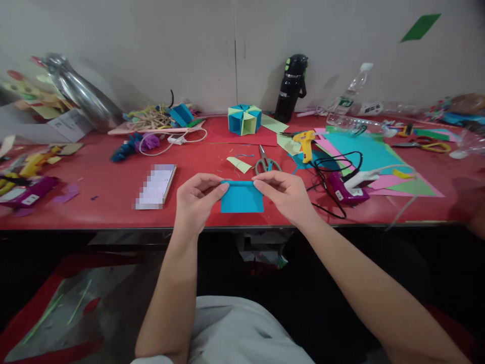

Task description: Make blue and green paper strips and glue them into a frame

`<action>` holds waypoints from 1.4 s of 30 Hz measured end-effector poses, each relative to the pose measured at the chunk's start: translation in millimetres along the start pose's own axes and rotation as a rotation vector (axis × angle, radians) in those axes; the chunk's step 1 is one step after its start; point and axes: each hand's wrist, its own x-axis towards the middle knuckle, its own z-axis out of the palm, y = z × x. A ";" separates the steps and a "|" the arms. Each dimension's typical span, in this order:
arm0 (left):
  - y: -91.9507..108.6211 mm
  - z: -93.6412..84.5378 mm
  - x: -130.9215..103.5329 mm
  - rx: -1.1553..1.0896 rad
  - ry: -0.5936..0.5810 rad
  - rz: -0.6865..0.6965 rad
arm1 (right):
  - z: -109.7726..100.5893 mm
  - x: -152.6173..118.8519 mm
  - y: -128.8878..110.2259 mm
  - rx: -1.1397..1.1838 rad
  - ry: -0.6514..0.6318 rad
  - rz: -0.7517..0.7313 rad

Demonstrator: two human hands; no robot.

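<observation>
A small blue paper (241,198) is held above the front edge of the red table, with a narrow folded strip along its top. My left hand (200,197) pinches its top left corner between thumb and fingers. The top right corner is pinched by my right hand (282,194) in the same way. Just beyond the hands lie grey-handled scissors (267,163) and a pale green paper piece (239,164). Farther back stands a blue and pale green folded paper shape (244,120).
A yellow glue gun (305,144), a purple power socket (346,191) with black cables and stacked coloured sheets (364,151) lie to the right. A phone (157,187) is at left. A black bottle (291,88) stands by the wall, a steel jug (81,93) at back left.
</observation>
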 end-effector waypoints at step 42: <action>11.3 -3.2 -2.6 -0.060 -0.058 -0.171 | 6.6 -2.5 5.7 0.062 -0.062 0.043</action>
